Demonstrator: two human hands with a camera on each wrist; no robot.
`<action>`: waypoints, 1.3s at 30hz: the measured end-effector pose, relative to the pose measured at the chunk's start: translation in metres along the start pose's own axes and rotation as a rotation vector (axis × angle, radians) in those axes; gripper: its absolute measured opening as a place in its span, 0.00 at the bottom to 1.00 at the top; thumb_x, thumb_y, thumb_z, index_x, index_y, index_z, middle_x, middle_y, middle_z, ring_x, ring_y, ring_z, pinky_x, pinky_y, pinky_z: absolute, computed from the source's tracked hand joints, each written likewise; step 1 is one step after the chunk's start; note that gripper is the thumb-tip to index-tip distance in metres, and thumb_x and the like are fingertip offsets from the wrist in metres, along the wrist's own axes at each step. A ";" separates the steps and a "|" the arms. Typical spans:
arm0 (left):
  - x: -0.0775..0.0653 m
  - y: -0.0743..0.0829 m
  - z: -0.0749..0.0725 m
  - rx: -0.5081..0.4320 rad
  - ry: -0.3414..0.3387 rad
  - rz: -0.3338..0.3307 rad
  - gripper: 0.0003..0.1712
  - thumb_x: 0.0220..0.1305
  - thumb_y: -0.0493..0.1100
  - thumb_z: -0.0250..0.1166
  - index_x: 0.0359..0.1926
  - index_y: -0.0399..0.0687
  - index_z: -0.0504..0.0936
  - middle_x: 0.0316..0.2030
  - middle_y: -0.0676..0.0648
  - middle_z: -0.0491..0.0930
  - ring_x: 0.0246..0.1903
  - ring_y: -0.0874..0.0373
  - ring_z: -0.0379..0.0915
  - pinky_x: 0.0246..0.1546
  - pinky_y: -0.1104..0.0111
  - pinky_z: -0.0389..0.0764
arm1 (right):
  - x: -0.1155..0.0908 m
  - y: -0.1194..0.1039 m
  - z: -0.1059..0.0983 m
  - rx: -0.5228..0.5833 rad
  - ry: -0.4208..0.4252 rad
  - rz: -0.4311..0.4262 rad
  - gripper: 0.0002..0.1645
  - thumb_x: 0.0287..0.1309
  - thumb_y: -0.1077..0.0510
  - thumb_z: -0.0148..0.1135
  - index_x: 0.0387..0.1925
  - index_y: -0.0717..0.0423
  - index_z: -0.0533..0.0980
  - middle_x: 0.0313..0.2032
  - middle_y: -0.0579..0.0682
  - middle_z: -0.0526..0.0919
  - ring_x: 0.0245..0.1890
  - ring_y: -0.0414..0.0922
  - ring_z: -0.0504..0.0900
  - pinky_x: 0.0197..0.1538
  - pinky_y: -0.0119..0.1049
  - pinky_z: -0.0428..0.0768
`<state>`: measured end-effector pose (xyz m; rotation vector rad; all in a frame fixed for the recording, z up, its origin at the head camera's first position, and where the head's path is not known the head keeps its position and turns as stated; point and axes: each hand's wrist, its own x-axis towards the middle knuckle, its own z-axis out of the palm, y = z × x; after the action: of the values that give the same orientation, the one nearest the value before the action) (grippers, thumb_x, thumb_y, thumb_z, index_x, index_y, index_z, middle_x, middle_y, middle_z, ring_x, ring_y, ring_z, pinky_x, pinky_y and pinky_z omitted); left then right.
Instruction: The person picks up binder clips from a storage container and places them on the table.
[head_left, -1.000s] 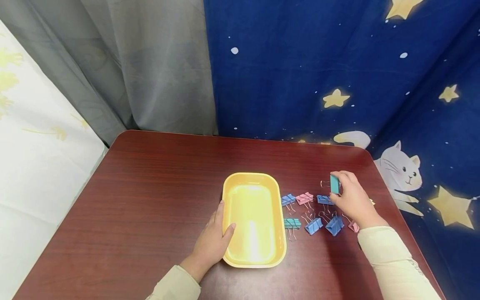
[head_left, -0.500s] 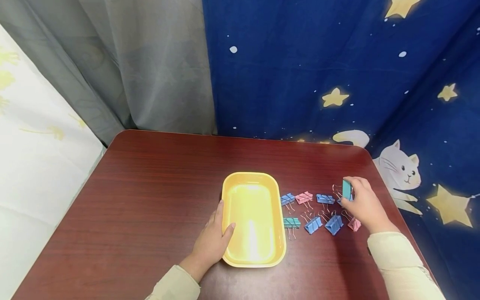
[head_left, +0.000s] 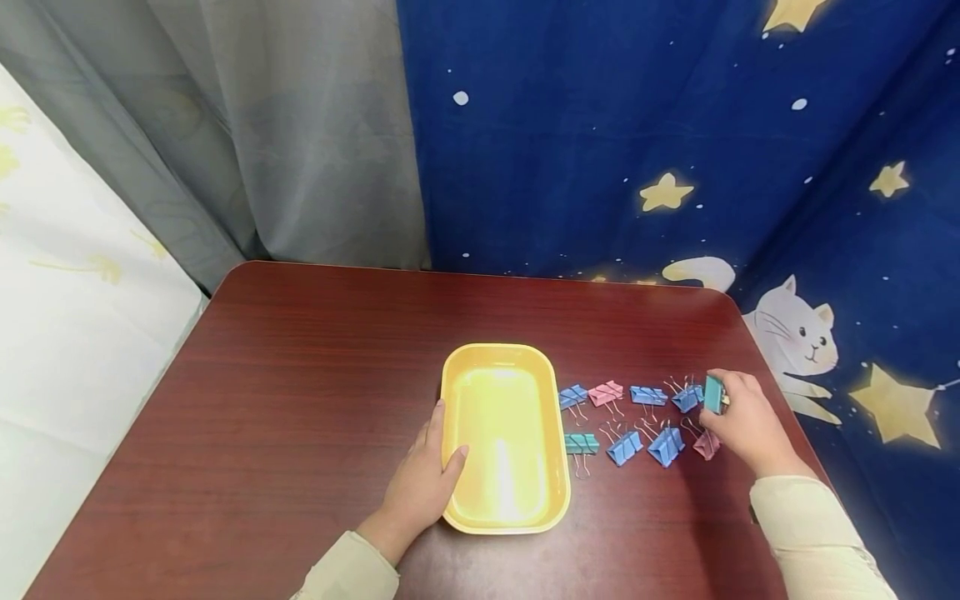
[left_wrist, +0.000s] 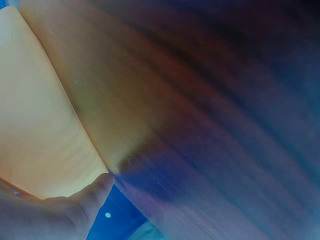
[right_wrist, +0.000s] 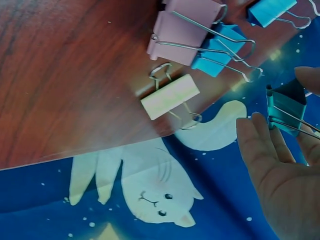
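Note:
My right hand [head_left: 746, 421] pinches a teal binder clip [head_left: 713, 395] between thumb and fingers, at the right end of two rows of binder clips. In the right wrist view, the held teal clip has its wire handles pointing toward the palm. A pale yellow binder clip [right_wrist: 170, 97] lies on the table nearby, mostly hidden behind the hand in the head view. Close by are a blue clip [head_left: 687, 397] and a pink clip [head_left: 707, 445]. My left hand [head_left: 422, 475] grips the left side of a yellow tray [head_left: 558, 500], thumb over the rim and fingers along the outside.
Beside the tray's right wall lie several more clips, among them a teal one [head_left: 582, 443], a pink one [head_left: 606, 393] and a blue one [head_left: 624, 448]. The reddish-brown table [head_left: 300, 375] ends at curtains behind and at the right.
My right hand has moved right and a little nearer with the teal binder clip, uncovering the blue clip at the back row's right. My left hand stays on the tray.

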<state>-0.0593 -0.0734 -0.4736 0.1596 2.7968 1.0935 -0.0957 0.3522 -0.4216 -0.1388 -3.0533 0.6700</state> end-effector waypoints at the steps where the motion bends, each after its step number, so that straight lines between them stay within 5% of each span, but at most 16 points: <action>1: 0.000 0.000 0.000 0.000 -0.003 -0.001 0.42 0.71 0.51 0.54 0.76 0.45 0.43 0.68 0.31 0.60 0.65 0.35 0.60 0.60 0.42 0.65 | 0.000 0.002 0.000 0.002 -0.004 0.006 0.38 0.48 0.65 0.64 0.61 0.74 0.62 0.57 0.78 0.59 0.49 0.70 0.66 0.53 0.69 0.68; 16: 0.000 0.001 0.000 0.003 -0.012 -0.008 0.42 0.72 0.52 0.53 0.76 0.46 0.42 0.68 0.30 0.59 0.65 0.34 0.60 0.60 0.41 0.64 | -0.008 0.030 0.002 -0.003 -0.056 0.118 0.41 0.49 0.60 0.67 0.57 0.81 0.60 0.43 0.78 0.67 0.42 0.69 0.71 0.48 0.65 0.74; 26: -0.001 0.001 -0.001 -0.001 -0.002 -0.005 0.42 0.71 0.52 0.54 0.76 0.47 0.43 0.68 0.31 0.60 0.65 0.34 0.61 0.60 0.41 0.64 | -0.007 0.041 0.000 0.011 -0.100 0.237 0.44 0.53 0.55 0.66 0.59 0.82 0.57 0.47 0.80 0.64 0.46 0.73 0.67 0.51 0.67 0.72; 39: 0.000 0.002 -0.002 0.002 -0.016 -0.020 0.42 0.71 0.52 0.53 0.76 0.47 0.43 0.68 0.31 0.60 0.65 0.35 0.60 0.61 0.41 0.63 | -0.002 0.056 0.002 -0.019 -0.141 0.288 0.42 0.52 0.57 0.65 0.56 0.84 0.57 0.46 0.82 0.64 0.46 0.73 0.67 0.51 0.67 0.72</action>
<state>-0.0592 -0.0735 -0.4711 0.1401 2.7791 1.0802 -0.0889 0.4016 -0.4467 -0.5641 -3.2074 0.6892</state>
